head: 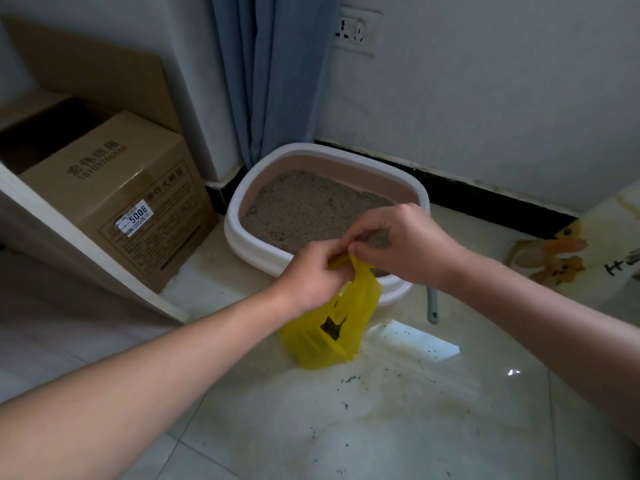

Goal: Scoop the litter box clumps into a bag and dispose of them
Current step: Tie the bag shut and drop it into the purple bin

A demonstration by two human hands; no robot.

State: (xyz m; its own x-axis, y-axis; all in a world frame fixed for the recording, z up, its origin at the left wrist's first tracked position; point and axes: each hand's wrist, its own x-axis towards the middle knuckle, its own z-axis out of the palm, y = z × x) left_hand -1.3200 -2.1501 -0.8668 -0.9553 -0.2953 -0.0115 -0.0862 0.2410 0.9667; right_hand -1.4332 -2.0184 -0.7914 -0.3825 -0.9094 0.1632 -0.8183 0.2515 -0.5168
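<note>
A small yellow plastic bag (332, 327) with a dark print hangs just above the floor, in front of the litter box (239, 209). My left hand (311, 275) and my right hand (401, 240) both pinch the bag's gathered top, fingers closed on it. The box is white-rimmed with a pinkish inner wall and holds grey-brown litter (304, 209). My hands hide the box's near right corner. A grey handle (432, 306), perhaps the scoop's, pokes out below my right wrist beside the box.
A cardboard box (131, 199) stands left of the litter box, behind a white board edge (69, 244). Blue curtain (277, 74) hangs behind. Litter grains are scattered on the glossy tile floor (398, 393). A printed mat (561, 258) lies at right.
</note>
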